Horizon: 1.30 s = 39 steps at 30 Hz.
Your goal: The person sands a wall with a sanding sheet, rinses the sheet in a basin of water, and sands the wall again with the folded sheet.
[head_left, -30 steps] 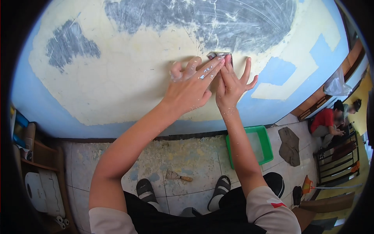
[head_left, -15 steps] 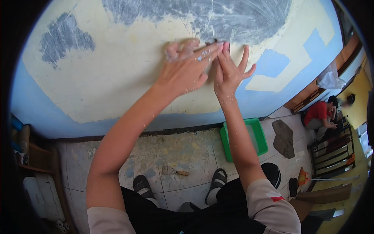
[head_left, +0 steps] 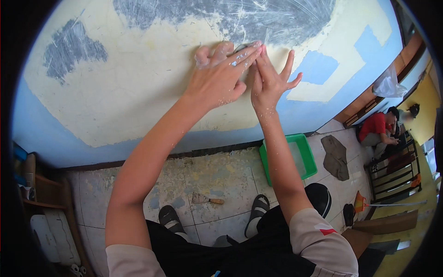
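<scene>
Both hands meet at the wall (head_left: 152, 83), just below a large dark grey bare patch (head_left: 272, 21) in its cream and blue paint. My left hand (head_left: 219, 74) has its first fingers stretched together and the others bent, with whitish residue on them. Against its fingertips press those of my right hand (head_left: 269, 85), two of whose fingers stick out to the side. Under the joined fingertips shows the dark edge of a thin piece (head_left: 241, 46); the fingers cover the rest, so its kind is unclear. Pale flecks dot both wrists.
A wooden-handled scraper (head_left: 207, 199) lies on the paint-flecked tiled floor between my feet. Right of it are a green basin (head_left: 309, 159) and a crumpled brown cloth (head_left: 335, 157). A wooden shelf (head_left: 48, 194) stands left. Two people (head_left: 376, 129) sit far right, beside a metal rack.
The joined hands have shifted slightly up the wall. The view has tilted a little. Both hands keep nearly the same hold, fingertips together.
</scene>
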Each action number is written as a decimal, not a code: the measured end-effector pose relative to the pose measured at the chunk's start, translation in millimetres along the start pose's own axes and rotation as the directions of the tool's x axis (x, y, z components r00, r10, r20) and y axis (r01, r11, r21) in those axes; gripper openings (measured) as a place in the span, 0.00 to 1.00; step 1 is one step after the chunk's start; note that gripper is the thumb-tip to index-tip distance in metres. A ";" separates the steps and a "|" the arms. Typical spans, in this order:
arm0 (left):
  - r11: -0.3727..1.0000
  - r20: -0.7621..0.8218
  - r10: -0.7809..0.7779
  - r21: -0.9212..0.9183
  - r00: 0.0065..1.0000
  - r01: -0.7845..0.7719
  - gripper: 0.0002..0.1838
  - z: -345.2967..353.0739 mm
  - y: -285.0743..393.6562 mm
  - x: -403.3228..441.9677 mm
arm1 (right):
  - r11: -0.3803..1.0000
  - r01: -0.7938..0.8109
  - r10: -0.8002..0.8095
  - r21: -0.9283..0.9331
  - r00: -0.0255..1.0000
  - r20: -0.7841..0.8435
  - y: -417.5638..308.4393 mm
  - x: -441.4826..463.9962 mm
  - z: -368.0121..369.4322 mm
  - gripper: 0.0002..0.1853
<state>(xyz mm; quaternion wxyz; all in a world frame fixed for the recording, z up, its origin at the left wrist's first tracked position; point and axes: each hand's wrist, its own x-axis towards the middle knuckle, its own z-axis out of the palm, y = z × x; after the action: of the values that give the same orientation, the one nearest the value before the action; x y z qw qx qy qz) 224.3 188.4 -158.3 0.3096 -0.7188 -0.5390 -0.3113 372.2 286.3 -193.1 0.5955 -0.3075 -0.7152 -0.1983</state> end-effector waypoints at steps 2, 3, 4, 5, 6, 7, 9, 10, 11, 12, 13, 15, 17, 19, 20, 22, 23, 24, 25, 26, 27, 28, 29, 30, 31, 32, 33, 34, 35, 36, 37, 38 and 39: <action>0.999 -0.029 -0.032 -0.019 0.999 0.032 0.47 -3.9 1.0 20.1 | 1.000 0.015 -0.015 -0.001 1.000 0.004 -0.7 28.4 0.3 0.19; 0.999 -0.097 -0.044 -0.023 0.994 0.042 0.46 -8.4 3.1 28.2 | 0.999 0.038 -0.037 0.036 0.999 -0.036 0.3 38.1 3.5 0.19; 0.998 -0.159 -0.052 -0.026 0.986 0.049 0.45 -10.2 5.6 31.3 | 0.996 0.057 -0.051 0.073 0.996 -0.077 0.1 40.7 4.1 0.18; 0.998 -0.173 -0.046 -0.040 0.984 0.040 0.42 -10.9 7.0 31.6 | 0.993 0.050 -0.041 0.104 0.995 -0.088 -0.4 39.3 5.3 0.18; 0.998 -0.179 -0.046 -0.038 0.983 0.039 0.42 -12.8 5.9 29.2 | 0.993 0.055 -0.045 0.104 0.995 -0.093 -1.8 37.6 6.3 0.18; 0.999 -0.177 -0.028 -0.037 0.984 0.022 0.41 -14.5 4.3 23.6 | 0.996 0.083 -0.078 0.045 0.993 -0.092 -3.1 33.0 5.4 0.17; 0.999 -0.175 -0.012 -0.036 0.984 0.006 0.39 -12.1 -5.3 14.6 | 0.994 0.112 -0.113 -0.014 0.990 -0.088 -2.9 29.7 5.8 0.16; 0.999 -0.205 0.027 -0.027 0.978 -0.034 0.36 -7.3 -13.2 8.2 | 0.987 0.159 -0.157 0.003 0.982 -0.102 -2.2 29.1 5.7 0.14; 0.997 -0.234 0.066 -0.014 0.970 -0.071 0.32 -3.9 -21.0 3.7 | 0.978 0.206 -0.202 0.022 0.972 -0.117 -1.5 29.7 6.1 0.12; 0.998 -0.231 0.064 -0.010 0.971 -0.068 0.32 -3.5 -28.0 1.4 | 0.978 0.205 -0.201 0.028 0.973 -0.116 -0.4 33.9 5.2 0.12; 0.996 -0.265 0.087 0.008 0.960 -0.088 0.30 -2.9 -33.9 -0.6 | 0.952 0.302 -0.297 0.055 0.951 -0.084 2.6 41.8 0.8 0.12; 0.995 -0.302 0.099 0.026 0.948 -0.095 0.27 -1.1 -42.8 -1.2 | 0.885 0.460 -0.462 0.070 0.887 0.012 9.9 59.5 -14.3 0.15; 0.993 -0.395 0.117 0.018 0.911 -0.120 0.22 2.5 -46.5 2.3 | 0.855 0.506 -0.516 0.110 0.850 0.103 16.2 70.6 -29.0 0.15; 0.992 -0.411 0.119 0.015 0.904 -0.123 0.19 7.9 -41.7 5.7 | 0.821 0.552 -0.571 0.146 0.791 0.219 18.8 75.5 -42.4 0.17; 0.992 -0.422 0.122 0.019 0.898 -0.126 0.16 10.2 -38.4 7.5 | 0.820 0.555 -0.573 0.141 0.790 0.218 18.4 74.9 -47.4 0.17; 0.992 -0.421 0.123 0.050 0.899 -0.112 0.13 14.0 -32.9 10.5 | 0.866 0.477 -0.500 0.151 0.807 0.315 15.4 72.4 -54.3 0.15; 0.992 -0.413 0.125 0.083 0.902 -0.099 0.10 15.1 -32.7 11.6 | 0.866 0.476 -0.500 0.154 0.811 0.304 12.5 70.8 -55.0 0.15; 0.990 -0.409 0.135 0.094 0.903 -0.106 0.10 13.8 -32.0 12.9 | 0.887 0.426 -0.460 0.177 0.841 0.283 8.1 68.4 -55.8 0.13; 0.991 -0.425 0.132 0.077 0.896 -0.109 0.09 13.3 -30.0 13.3 | 0.907 0.372 -0.415 0.199 0.870 0.267 6.4 66.0 -57.2 0.12; 0.992 -0.444 0.129 0.065 0.887 -0.111 0.07 12.7 -29.7 15.0 | 0.907 0.369 -0.413 0.202 0.874 0.257 9.3 65.1 -55.1 0.12; 0.990 -0.442 0.137 0.076 0.886 -0.115 0.07 10.7 -28.9 16.8 | 0.929 0.269 -0.323 0.255 0.925 0.201 10.6 65.3 -52.3 0.10; 0.991 -0.440 0.133 0.067 0.888 -0.116 0.07 9.3 -27.1 17.2 | 0.935 0.169 -0.225 0.313 0.962 0.153 11.9 65.4 -50.1 0.09; 0.992 -0.437 0.129 0.055 0.890 -0.117 0.07 8.2 -25.1 16.9 | 0.938 0.171 -0.197 0.303 0.979 0.057 11.8 63.8 -46.1 0.08; 0.991 -0.434 0.135 0.061 0.891 -0.121 0.07 7.1 -22.8 15.9 | 0.937 0.168 -0.192 0.306 0.980 0.052 4.8 64.9 -46.4 0.08; 0.991 -0.422 0.134 0.066 0.897 -0.117 0.07 6.2 -20.2 15.0 | 0.949 0.048 -0.077 0.311 0.994 0.079 -2.2 66.1 -47.9 0.08; 0.991 -0.411 0.133 0.071 0.902 -0.113 0.08 5.6 -18.0 15.0 | 0.947 -0.071 0.039 0.313 0.993 0.107 -6.1 66.5 -48.1 0.09; 0.989 -0.408 0.145 0.073 0.902 -0.127 0.08 6.8 -15.5 16.3 | 0.947 -0.078 0.050 0.311 0.994 0.098 -3.5 64.7 -47.2 0.09; 0.991 -0.412 0.136 0.064 0.901 -0.121 0.06 7.1 -15.7 15.2 | 0.953 -0.028 -0.006 0.301 0.994 0.111 -1.1 63.0 -43.5 0.08; 0.992 -0.416 0.127 0.057 0.900 -0.114 0.05 7.2 -17.0 14.3 | 0.956 0.024 -0.063 0.293 0.990 0.123 0.8 63.1 -40.2 0.08; 0.991 -0.412 0.132 0.057 0.901 -0.119 0.05 6.0 -17.2 14.2 | 0.956 0.019 -0.056 0.292 0.991 0.121 2.4 63.8 -38.6 0.08; 0.991 -0.419 0.134 0.075 0.898 -0.113 0.05 5.2 -17.1 14.0 | 0.955 0.102 -0.139 0.278 0.983 0.117 4.3 63.7 -37.8 0.08; 0.990 -0.426 0.137 0.093 0.894 -0.108 0.05 4.3 -17.1 14.1 | 0.948 0.185 -0.221 0.260 0.968 0.115 6.4 63.4 -37.7 0.07; 0.989 -0.423 0.144 0.088 0.894 -0.118 0.05 3.4 -18.0 13.5 | 0.951 0.178 -0.212 0.253 0.971 0.114 6.6 63.0 -38.3 0.07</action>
<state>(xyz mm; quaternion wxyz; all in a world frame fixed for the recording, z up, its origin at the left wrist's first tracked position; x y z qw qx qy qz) 210.3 203.1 -147.8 0.4621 -0.6580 -0.4171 -0.4236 398.2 279.1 -124.2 0.5543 -0.1740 -0.8007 -0.1460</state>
